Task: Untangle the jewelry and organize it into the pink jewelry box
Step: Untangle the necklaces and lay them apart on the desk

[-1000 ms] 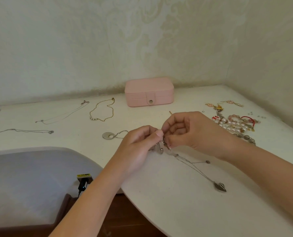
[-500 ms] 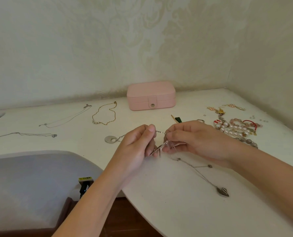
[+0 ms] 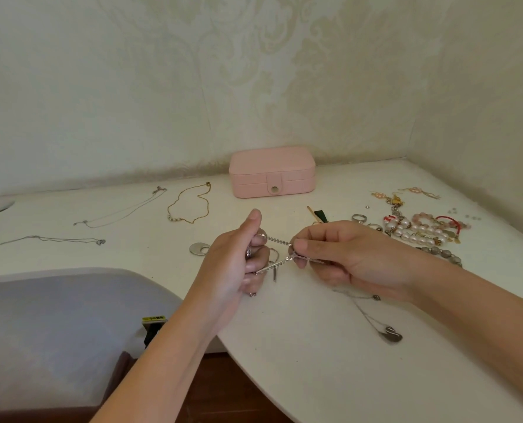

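Above the white table [image 3: 315,377], my left hand [image 3: 232,267] and my right hand [image 3: 339,254] each pinch one end of a tangled silver jewelry piece [image 3: 277,250]; a short beaded chain is stretched between them and thin bars hang below. The pink jewelry box [image 3: 272,172] stands closed by the back wall, snap facing me. A tangled pile of pearl and bead bracelets [image 3: 418,230] lies to the right. A silver swan pendant necklace [image 3: 388,334] trails from under my right hand.
A gold necklace [image 3: 190,206], two thin silver chains [image 3: 119,209] [image 3: 52,239] and a round silver disc pendant [image 3: 199,248] lie at the left. Rings [image 3: 359,218] and earrings [image 3: 418,190] lie at the right. A grey padded chair [image 3: 49,331] sits below the table's curved edge.
My hands have drawn apart and risen a little, stretching the silver piece so the chain shows between them. The rings and a green item behind my right hand are uncovered.
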Motion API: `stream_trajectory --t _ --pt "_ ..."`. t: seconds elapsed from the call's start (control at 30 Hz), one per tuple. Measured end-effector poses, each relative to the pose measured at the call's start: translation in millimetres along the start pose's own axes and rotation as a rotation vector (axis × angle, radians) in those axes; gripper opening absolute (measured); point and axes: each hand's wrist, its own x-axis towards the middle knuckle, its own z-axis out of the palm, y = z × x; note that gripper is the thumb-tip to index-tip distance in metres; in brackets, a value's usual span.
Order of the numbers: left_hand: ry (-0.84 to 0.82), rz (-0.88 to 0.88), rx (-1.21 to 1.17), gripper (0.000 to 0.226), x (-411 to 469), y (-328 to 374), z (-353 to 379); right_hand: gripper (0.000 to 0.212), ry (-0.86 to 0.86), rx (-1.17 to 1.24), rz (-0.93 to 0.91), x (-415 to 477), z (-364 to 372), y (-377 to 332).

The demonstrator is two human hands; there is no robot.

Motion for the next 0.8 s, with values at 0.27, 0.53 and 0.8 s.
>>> stream_trajectory --t 0.27,0.53,0.8 --pt "-0.227 0.055 -0.058 0.025 -1.9 -0.5 -9.2 0.025 0.011 -0.041 -0.006 -3.3 2.3 -2.5" --pt "-0.237 0.078 -0.137 0.021 -4.8 0.5 -7.5 0.019 0.038 0.044 -0.076 -1.8 0.8 -4.9" --pt "-0.213 0.069 -0.11 0.021 -6.6 2.0 -6.3 0.017 0.153 0.107 -0.118 -0.1 0.4 0.3"
